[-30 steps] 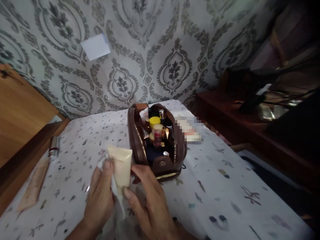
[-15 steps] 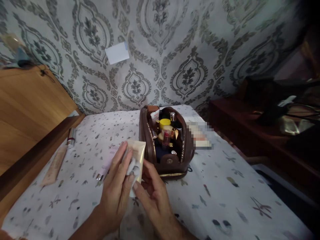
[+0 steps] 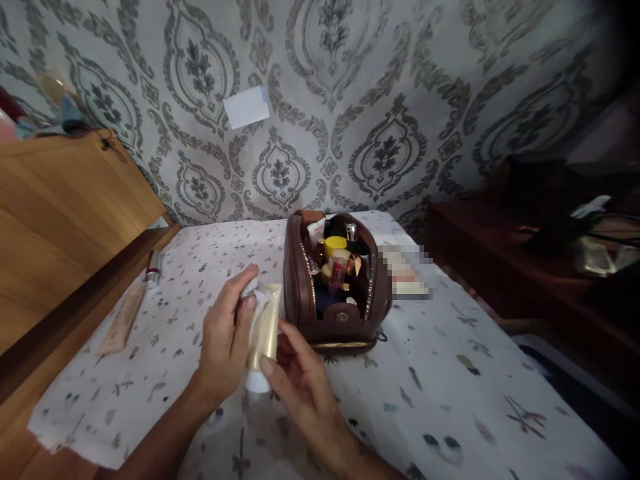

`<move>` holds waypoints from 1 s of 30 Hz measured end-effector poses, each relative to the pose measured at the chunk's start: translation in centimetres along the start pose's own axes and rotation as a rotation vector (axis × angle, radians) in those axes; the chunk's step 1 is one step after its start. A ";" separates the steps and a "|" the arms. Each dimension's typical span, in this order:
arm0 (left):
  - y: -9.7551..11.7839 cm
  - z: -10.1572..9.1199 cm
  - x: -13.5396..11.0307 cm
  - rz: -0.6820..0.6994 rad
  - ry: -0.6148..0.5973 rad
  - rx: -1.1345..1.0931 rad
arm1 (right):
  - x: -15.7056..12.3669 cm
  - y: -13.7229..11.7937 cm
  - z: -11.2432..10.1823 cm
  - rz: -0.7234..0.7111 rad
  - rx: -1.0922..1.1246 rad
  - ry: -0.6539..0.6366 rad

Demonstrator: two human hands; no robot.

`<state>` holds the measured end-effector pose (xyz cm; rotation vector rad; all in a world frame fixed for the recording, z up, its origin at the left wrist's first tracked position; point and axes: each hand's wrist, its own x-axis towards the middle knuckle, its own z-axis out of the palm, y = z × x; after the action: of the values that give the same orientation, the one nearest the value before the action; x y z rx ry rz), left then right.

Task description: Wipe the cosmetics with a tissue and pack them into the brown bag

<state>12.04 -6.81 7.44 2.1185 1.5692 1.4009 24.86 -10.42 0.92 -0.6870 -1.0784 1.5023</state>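
Observation:
A gold cosmetic tube (image 3: 267, 327) with a white cap at its lower end is tilted in front of me. My right hand (image 3: 307, 387) grips it near the cap between thumb and fingers. My left hand (image 3: 227, 333) is closed on a crumpled pale wipe (image 3: 249, 289), held at the tube's upper left side. Just beyond my right hand stands a brown toiletry bag (image 3: 345, 330), unzipped. Inside it are a yellow-lidded jar (image 3: 336, 247), a lipstick (image 3: 338, 270) and several other cosmetics.
On the patterned sheet (image 3: 425, 387), a beige tube (image 3: 123, 320) and a silver-capped cylinder (image 3: 153, 268) lie at the left. A blurred flat item (image 3: 407, 273) sits right of the bag. A wooden board (image 3: 65, 193) borders the left; dark red furniture (image 3: 465, 247) stands right.
My left hand with the wipe has shifted left on the tube, showing more of its gold surface and white cap. The lilac tube is now hidden behind my left hand. The view has shifted slightly.

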 end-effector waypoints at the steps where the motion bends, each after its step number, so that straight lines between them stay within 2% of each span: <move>1: 0.0 0.1 -0.1 -0.025 0.003 -0.017 | 0.1 -0.2 0.1 0.009 0.038 -0.014; 7: 0.4 0.4 -1.3 -0.164 -0.042 -0.216 | 0.7 -1.6 0.3 -0.013 0.151 -0.043; 13: 1.1 -0.4 -2.8 -0.210 -0.171 -0.296 | 0.8 -1.8 0.0 -0.083 0.072 0.028; 19: 1.4 -1.1 -4.6 -0.286 -0.300 -0.427 | 0.9 -2.0 0.1 -0.146 0.134 0.054; 21: 1.4 -1.0 -5.0 -0.333 -0.304 -0.460 | 1.0 -1.8 0.2 -0.149 0.145 0.060; 25: 1.2 -1.3 -5.1 -0.385 -0.232 -0.418 | 1.1 -1.6 0.0 -0.153 0.096 0.079; 30: 1.0 -2.6 -4.3 -0.436 -0.244 -0.458 | 1.2 -3.1 -0.5 -0.220 -0.073 0.119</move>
<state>10.73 -11.75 6.95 1.5054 1.3461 1.1601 26.35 -9.23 3.67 -0.6766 -1.0844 1.2244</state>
